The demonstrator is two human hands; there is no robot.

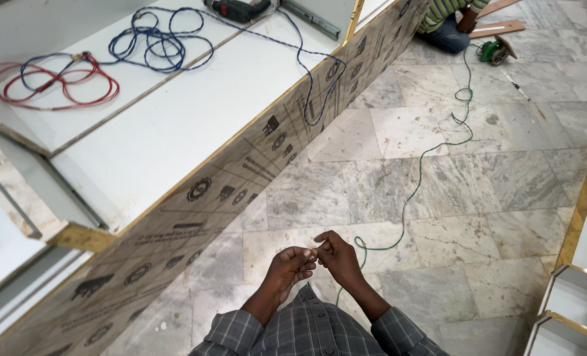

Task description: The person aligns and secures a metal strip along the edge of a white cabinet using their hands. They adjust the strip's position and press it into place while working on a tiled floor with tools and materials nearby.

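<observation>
Head view, left hand (292,265) and right hand (338,256) fingertips pinched together, perhaps on something tiny, above marble floor (478,198).

We note a grey marble floor (478,198) beneath our fingers (307,254). A green cable (417,178) lies on it, running from just beside the fingers away to a green power saw (494,51) well beyond them. Up and left of the fingers, a white panel (175,125) carries a blue cord (158,43), a red cord (49,82) and a drill (237,8).
</observation>
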